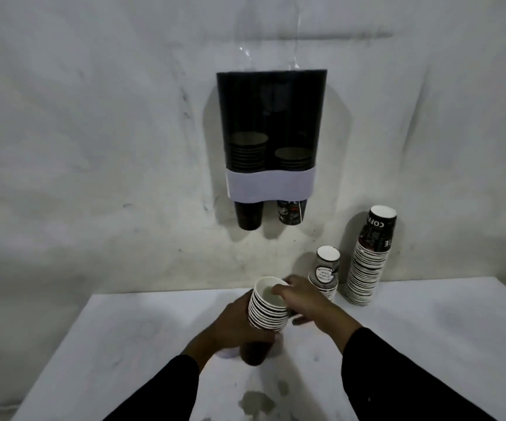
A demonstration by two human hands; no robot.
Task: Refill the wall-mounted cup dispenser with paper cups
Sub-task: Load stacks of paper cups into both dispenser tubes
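A dark two-column cup dispenser (271, 117) with a white band hangs on the wall; each column holds a short stack, and a cup pokes out below each. My left hand (230, 326) grips a stack of paper cups (266, 312), rims up, above the white table (412, 344). My right hand (303, 299) holds the top of that stack, fingers over the rim of the uppermost cup. Against the wall stand a short upside-down stack (324, 273) and a tall upside-down stack (368, 256).
The table's left edge runs diagonally from the wall toward the lower left. A damp stain (257, 402) marks the table near me. The wall behind is grey and scuffed.
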